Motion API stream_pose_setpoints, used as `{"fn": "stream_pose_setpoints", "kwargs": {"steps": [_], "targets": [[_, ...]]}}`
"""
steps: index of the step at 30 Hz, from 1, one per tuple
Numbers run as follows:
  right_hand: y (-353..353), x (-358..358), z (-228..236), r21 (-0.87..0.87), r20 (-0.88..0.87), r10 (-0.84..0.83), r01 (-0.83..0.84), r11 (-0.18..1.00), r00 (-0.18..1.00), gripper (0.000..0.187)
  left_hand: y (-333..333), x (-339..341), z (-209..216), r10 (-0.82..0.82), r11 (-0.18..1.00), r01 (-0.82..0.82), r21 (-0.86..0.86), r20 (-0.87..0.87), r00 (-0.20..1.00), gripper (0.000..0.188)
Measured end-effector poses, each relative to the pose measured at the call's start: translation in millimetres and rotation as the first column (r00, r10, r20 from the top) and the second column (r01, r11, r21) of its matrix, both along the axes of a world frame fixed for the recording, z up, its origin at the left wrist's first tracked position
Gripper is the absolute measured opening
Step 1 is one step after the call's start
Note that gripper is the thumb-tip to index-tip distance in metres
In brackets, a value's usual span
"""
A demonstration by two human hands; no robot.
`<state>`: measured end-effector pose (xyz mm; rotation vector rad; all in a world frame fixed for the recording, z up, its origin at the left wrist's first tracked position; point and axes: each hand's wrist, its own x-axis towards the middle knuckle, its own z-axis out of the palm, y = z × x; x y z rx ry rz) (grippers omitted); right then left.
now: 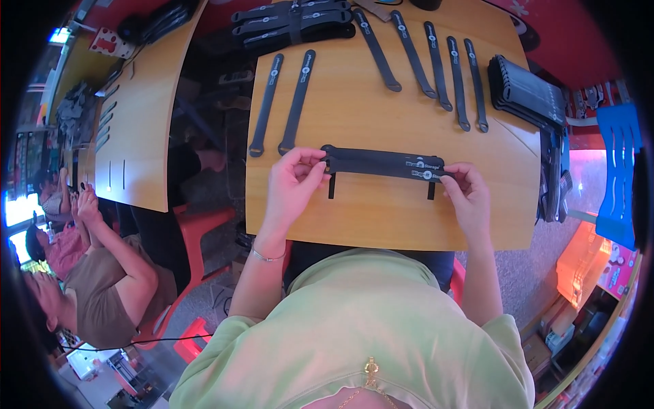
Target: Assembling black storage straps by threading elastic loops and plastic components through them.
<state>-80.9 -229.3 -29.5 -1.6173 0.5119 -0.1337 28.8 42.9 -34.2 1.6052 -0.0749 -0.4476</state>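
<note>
Low over the wooden table, near its front edge, a small stack of black hook-and-loop straps [381,162] lies crosswise between my hands. My left hand [293,183] pinches its left end, where the looped tips are. At the printed right end, my right hand [469,198] grips it between thumb and fingers. Two short thin black strips [332,186] stick out from under the stack toward me, one near each end. Beyond my left hand rest two single straps [298,102], laid lengthwise. Several more single straps [438,66] fan out at the far right.
A banded bundle of straps [296,26] sits at the far left of the wooden table [381,221]. Folded black straps [528,88] are piled at its right edge. An orange crate [582,262] and blue plastic rack [616,170] stand right. Another person [112,293] works at a left table.
</note>
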Motion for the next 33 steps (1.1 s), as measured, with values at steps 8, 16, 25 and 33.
{"fn": "stream_pose_setpoints", "kwargs": {"steps": [8, 16, 25, 33], "targets": [[-1, 2, -9, -0.049, 0.039, -0.017, 0.019, 0.999, 0.999, 0.014, -4, 3, -3, 0.054, 0.990, -0.054, 0.127, 0.001, 0.999, 0.012], [2, 3, -13, -0.093, 0.057, -0.015, 0.020, 0.995, 0.998, 0.015, -3, 4, -12, 0.084, 0.988, -0.085, 0.127, 0.011, 0.996, 0.011], [6, 3, -13, -0.090, 0.066, -0.041, 0.047, 0.995, 0.997, 0.019, -4, 4, -12, 0.102, 0.979, -0.106, 0.173, 0.032, 0.994, 0.011], [5, 3, -17, -0.128, 0.090, -0.043, 0.054, 0.990, 0.995, 0.021, -5, 4, -14, 0.104, 0.979, -0.112, 0.172, 0.054, 0.993, 0.010]]}}
